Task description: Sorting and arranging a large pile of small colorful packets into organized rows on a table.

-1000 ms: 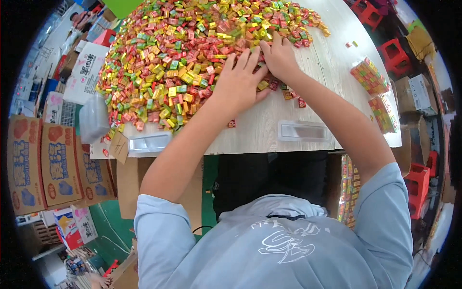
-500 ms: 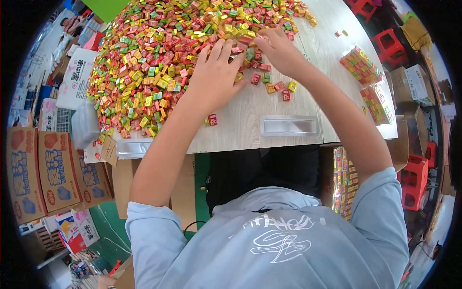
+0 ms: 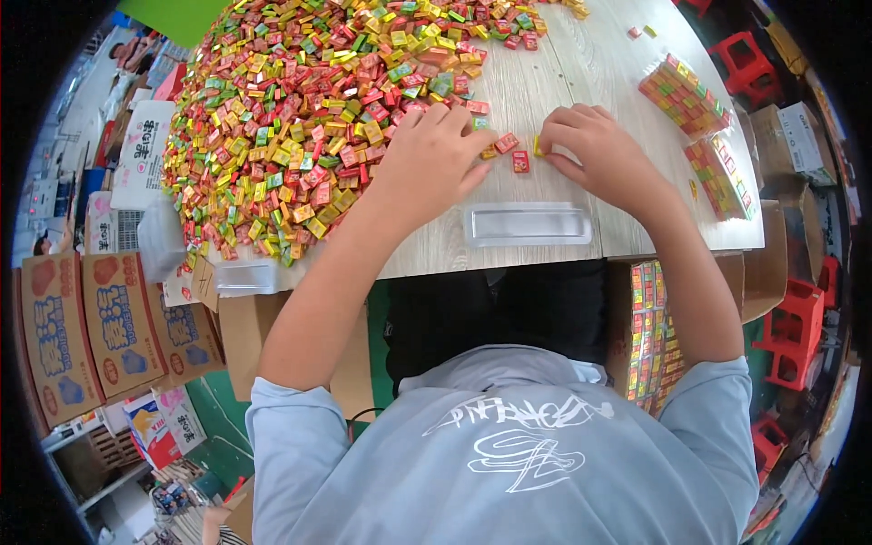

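A big heap of small wrapped candies (image 3: 309,118) in red, yellow, green and orange covers the left and far part of a pale wooden table (image 3: 563,82). My left hand (image 3: 427,159) lies palm down at the heap's near right edge, fingers spread over a few pieces. My right hand (image 3: 595,150) is beside it, fingers curled, pinching a small yellow candy (image 3: 538,145) on the table top. Two loose red candies (image 3: 514,153) lie between the hands. A clear empty plastic tray (image 3: 527,223) sits just in front of both hands near the table edge.
Two filled trays of candies (image 3: 704,136) lie at the table's right. Another clear tray (image 3: 238,277) sits at the front left edge. Printed cardboard boxes (image 3: 100,327) stand on the left, red plastic stools (image 3: 795,327) on the right, stacked filled trays (image 3: 649,336) under the table.
Both hands drew back from the heap toward the table's near edge, pulling a few candies along. The right hand moved away from the left and closed on a yellow piece.
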`<state>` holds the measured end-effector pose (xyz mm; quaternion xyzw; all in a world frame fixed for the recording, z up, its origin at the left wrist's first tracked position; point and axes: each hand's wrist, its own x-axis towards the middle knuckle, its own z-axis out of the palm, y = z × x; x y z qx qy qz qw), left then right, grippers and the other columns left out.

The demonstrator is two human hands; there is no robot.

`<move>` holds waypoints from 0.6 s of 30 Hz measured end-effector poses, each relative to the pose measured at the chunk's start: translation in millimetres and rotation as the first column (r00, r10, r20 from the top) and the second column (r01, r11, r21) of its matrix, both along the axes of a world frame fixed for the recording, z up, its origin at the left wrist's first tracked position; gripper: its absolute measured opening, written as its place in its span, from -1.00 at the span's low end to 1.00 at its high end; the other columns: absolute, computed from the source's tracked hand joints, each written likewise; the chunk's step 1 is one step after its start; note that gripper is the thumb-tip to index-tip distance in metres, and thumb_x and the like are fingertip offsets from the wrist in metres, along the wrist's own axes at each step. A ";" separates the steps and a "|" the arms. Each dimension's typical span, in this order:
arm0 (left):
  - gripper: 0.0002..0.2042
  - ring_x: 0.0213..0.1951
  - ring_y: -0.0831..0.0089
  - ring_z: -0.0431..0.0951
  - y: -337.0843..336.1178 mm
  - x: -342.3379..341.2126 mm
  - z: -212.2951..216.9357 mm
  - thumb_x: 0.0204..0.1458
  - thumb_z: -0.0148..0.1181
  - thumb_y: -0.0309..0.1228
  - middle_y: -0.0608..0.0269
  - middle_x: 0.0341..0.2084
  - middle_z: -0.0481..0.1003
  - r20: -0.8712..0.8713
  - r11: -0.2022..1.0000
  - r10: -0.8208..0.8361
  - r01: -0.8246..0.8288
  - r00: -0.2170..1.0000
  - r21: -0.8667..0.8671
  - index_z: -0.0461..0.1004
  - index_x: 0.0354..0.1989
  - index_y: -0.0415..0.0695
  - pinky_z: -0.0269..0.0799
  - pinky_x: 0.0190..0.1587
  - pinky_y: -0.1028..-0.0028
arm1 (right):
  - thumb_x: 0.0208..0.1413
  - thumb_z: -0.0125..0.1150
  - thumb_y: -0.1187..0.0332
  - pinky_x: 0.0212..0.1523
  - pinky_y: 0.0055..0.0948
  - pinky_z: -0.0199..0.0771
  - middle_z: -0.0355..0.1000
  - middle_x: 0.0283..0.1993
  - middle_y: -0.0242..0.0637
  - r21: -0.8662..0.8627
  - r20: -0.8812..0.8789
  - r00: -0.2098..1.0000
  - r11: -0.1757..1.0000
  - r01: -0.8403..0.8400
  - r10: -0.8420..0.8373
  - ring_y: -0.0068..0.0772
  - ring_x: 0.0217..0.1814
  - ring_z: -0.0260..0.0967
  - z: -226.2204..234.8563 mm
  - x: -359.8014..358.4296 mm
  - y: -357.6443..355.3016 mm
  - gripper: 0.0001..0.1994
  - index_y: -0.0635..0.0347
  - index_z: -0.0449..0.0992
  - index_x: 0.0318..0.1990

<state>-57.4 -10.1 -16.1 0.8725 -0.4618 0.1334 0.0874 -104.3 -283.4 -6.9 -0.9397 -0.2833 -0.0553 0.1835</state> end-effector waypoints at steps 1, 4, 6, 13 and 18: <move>-0.73 -0.01 0.30 0.50 -1.9 0.7 -1.0 0.08 0.39 -0.18 0.29 -0.13 0.52 -0.001 1.000 -0.001 0.001 1.000 0.007 0.64 -0.06 0.08 0.38 0.09 0.23 | 0.18 0.32 0.44 0.20 -0.14 0.41 0.51 -0.07 -0.23 -0.017 0.018 1.000 1.000 -0.020 0.020 -0.04 0.09 0.45 0.6 -1.3 -0.6 -0.85 0.14 0.52 -0.12; -0.76 -0.01 0.31 0.51 -7.8 1.3 -4.3 0.09 0.38 -0.21 0.27 -0.10 0.54 0.033 0.999 -0.025 0.026 0.999 -0.033 0.64 -0.10 0.06 0.38 0.08 0.23 | 0.17 0.33 0.42 0.15 -0.15 0.46 0.50 -0.04 -0.20 0.038 -0.102 0.995 0.999 0.018 -0.014 -0.04 0.08 0.47 0.0 -9.1 6.2 -0.81 0.15 0.52 -0.09; -0.79 -0.01 0.29 0.52 -9.8 2.2 -3.9 0.09 0.38 -0.25 0.25 -0.08 0.55 -0.001 0.998 -0.046 0.046 0.999 -0.047 0.64 -0.13 0.03 0.40 0.07 0.23 | 0.17 0.34 0.41 0.12 -0.15 0.49 0.50 -0.04 -0.19 0.116 -0.097 0.995 0.992 0.042 -0.031 -0.02 0.06 0.48 1.0 -12.3 14.1 -0.79 0.16 0.51 -0.07; -0.78 -0.08 0.20 0.54 -5.6 6.1 -10.9 0.06 0.42 -0.40 0.25 -0.19 0.51 -0.113 0.980 -0.104 0.082 0.988 -0.182 0.60 -0.12 -0.05 0.44 0.05 0.19 | 0.19 0.37 0.37 0.03 -0.16 0.54 0.47 -0.06 -0.17 0.120 -0.022 0.999 0.992 -0.026 0.029 0.00 -0.01 0.51 -9.0 -6.5 22.7 -0.80 0.20 0.52 -0.10; -0.77 -0.07 0.21 0.56 -6.2 8.4 -14.6 0.07 0.38 -0.40 0.24 -0.20 0.56 -0.149 0.946 -0.174 0.123 0.973 -0.300 0.61 -0.08 -0.06 0.48 0.07 0.21 | 0.19 0.37 0.38 0.01 -0.15 0.54 0.46 -0.06 -0.14 0.110 -0.115 0.988 0.987 0.114 -0.101 0.02 -0.01 0.51 -1.0 -13.1 27.5 -0.82 0.22 0.50 -0.15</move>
